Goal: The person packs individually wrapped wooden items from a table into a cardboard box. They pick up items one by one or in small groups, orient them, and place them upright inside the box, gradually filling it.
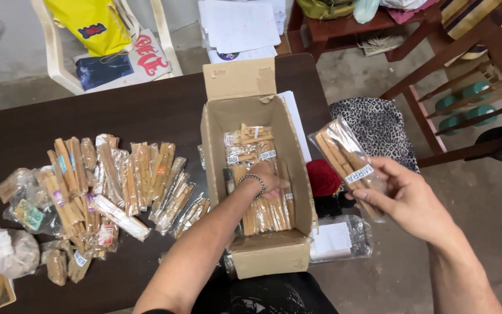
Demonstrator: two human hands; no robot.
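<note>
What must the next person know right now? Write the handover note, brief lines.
Left hand: inside the open cardboard box, resting on the wood-stick packets there; grip not visible.
Right hand: holds one clear packet of sticks in the air, right of the box.
Done: box partly filled.
Left: a spread of similar packets lies on the dark table, left of the box.

Single head view, close above, facing down at table (146,110).

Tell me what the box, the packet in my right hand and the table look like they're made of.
Box: plain brown cardboard, matte, with torn flaps. Packet: clear glossy plastic wrap, judging by its glare, over pale sticks that look like wood. Table: dark brown, smooth, probably wood or laminate.
</note>
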